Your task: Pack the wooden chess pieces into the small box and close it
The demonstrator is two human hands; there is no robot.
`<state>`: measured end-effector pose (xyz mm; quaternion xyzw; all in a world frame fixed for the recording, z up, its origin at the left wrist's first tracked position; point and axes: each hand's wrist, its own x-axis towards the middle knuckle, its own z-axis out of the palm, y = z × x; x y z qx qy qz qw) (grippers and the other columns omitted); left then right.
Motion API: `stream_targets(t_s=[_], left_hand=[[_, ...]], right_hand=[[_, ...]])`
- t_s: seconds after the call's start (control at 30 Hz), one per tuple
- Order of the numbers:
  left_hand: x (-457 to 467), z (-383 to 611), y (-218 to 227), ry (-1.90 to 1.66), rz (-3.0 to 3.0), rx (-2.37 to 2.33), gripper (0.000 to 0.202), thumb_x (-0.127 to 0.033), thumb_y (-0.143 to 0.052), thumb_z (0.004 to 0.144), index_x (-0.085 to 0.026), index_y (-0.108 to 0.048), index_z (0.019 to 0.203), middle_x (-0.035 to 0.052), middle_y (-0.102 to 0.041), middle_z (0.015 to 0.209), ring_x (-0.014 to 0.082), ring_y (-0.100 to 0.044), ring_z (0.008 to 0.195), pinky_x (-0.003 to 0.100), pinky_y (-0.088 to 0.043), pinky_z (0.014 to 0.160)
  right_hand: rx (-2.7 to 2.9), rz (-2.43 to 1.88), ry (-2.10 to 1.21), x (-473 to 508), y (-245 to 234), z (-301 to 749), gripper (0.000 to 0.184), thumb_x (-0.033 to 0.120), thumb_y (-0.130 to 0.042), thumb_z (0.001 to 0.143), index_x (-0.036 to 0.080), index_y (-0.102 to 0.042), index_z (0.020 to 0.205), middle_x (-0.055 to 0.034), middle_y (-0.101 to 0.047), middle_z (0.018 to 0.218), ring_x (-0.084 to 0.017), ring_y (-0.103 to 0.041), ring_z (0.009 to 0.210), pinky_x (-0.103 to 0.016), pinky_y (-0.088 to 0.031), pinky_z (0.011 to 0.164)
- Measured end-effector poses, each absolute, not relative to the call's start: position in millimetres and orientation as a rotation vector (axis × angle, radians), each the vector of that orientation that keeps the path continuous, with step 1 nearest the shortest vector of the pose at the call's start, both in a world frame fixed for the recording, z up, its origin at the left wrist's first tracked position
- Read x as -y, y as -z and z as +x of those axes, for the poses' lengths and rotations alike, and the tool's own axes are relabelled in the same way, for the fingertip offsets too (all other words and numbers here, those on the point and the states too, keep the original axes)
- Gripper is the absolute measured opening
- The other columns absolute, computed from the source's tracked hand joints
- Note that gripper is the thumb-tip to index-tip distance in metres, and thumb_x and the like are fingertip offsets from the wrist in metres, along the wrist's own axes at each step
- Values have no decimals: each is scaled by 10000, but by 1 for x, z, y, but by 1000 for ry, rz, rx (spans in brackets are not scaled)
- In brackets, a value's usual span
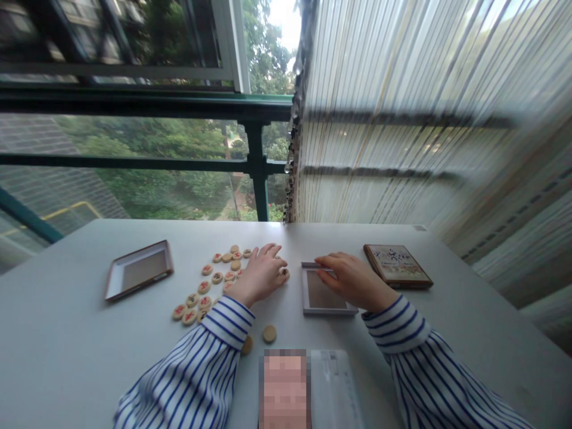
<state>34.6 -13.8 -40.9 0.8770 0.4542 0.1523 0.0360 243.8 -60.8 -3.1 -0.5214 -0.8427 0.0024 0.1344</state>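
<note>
Several round wooden game pieces (210, 281) with red and dark characters lie scattered on a white table (67, 339). My left hand (259, 274) rests palm down at the right edge of that scatter, fingers curled over one piece (284, 273). My right hand (351, 279) lies on the far right rim of a small open box tray (322, 296), fingers bent against its edge. Two more plain pieces (269, 333) sit near my left striped sleeve.
An empty box half (139, 269) lies at the left. A printed box lid (397, 265) lies at the right. A white folded sheet (333, 381) sits at the near edge. Behind the table are a green railing, a window and a bead curtain.
</note>
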Motion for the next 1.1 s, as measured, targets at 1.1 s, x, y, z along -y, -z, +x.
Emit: stream_targets(t_s=[1.1], left_hand=[[21,42,22,-693,2695,-1294,151,-273,-558,750,-192,-578,876,56,-606,1002,220,-516,1001,506,-225,976]], right_hand=[[2421,-1498,-46,60,3,251,318,308,-415,845,167,-579,1078,-83,-656,945,-182,-584,888,-288,-418,803]])
